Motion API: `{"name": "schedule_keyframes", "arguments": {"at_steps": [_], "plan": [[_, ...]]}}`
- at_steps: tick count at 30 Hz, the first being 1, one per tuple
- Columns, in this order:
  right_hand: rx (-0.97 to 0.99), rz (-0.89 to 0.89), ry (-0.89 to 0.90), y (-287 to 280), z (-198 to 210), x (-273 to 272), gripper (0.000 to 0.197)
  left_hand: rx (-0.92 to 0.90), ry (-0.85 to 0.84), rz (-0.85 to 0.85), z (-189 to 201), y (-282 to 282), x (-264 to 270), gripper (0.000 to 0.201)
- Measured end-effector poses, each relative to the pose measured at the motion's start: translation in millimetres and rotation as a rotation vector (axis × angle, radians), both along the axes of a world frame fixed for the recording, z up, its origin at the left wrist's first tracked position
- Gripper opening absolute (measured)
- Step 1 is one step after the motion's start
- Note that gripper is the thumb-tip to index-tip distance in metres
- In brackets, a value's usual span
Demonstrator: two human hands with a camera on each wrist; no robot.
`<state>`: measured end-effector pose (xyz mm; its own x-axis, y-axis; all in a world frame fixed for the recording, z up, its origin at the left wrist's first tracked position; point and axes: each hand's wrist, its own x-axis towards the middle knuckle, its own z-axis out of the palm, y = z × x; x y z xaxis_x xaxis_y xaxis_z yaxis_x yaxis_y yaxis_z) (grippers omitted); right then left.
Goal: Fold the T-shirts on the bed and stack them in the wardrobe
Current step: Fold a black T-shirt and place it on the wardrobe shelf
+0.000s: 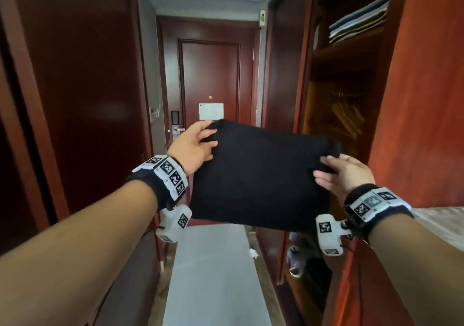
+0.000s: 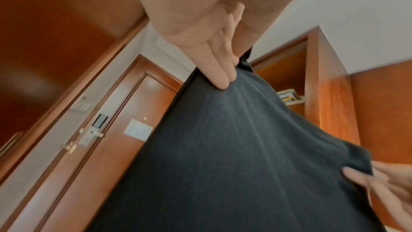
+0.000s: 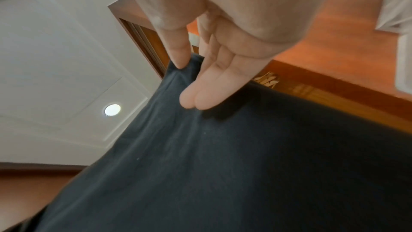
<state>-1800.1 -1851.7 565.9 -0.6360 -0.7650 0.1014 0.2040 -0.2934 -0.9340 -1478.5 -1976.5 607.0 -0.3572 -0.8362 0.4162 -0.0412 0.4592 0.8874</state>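
A folded black T-shirt [image 1: 261, 175] is held flat in the air between both hands, in front of the open wardrobe [image 1: 334, 79]. My left hand [image 1: 198, 144] pinches its far left corner, thumb on top. In the left wrist view the left fingers [image 2: 220, 70] lie under the dark cloth [image 2: 223, 147]. My right hand [image 1: 339, 172] pinches the right edge. The right wrist view shows the right fingers [image 3: 200, 98] against the underside of the shirt [image 3: 223, 165]. A stack of folded shirts [image 1: 359, 21] lies on the wardrobe's upper shelf.
A narrow hallway leads to a dark red entrance door [image 1: 211, 84] with a white notice [image 1: 211, 111]. Wooden hangers [image 1: 346, 114] hang inside the wardrobe below the shelf. A red wardrobe door panel [image 1: 426, 99] stands at right. A dark bundle [image 1: 301, 258] lies low in the wardrobe.
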Motion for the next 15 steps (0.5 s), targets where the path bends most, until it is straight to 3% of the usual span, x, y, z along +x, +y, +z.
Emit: {"name": "schedule_keyframes", "arguments": {"at_steps": [2,4,6,11,15], "plan": [[-0.017,0.038,0.065,-35.7,18.2,-12.1,0.021,-0.16,-0.266,0.017,11.2,-27.6,-17.1,0.084],[-0.027,0.051,0.175,-70.0,35.2,-24.0,0.051,-0.336,-0.517,0.108,20.7,-53.9,-33.8,0.1],[-0.002,0.047,0.297,-99.6,47.8,-36.1,0.076,-0.436,-0.661,0.205,30.1,-78.5,-50.0,0.109],[0.062,-0.081,0.661,-164.3,62.1,-71.1,0.088,-0.569,-0.797,0.346,42.5,-141.6,-87.3,0.111],[0.114,-0.225,0.912,-205.2,74.6,-94.4,0.097,-0.716,-0.809,0.437,49.5,-198.0,-118.9,0.107]]}}
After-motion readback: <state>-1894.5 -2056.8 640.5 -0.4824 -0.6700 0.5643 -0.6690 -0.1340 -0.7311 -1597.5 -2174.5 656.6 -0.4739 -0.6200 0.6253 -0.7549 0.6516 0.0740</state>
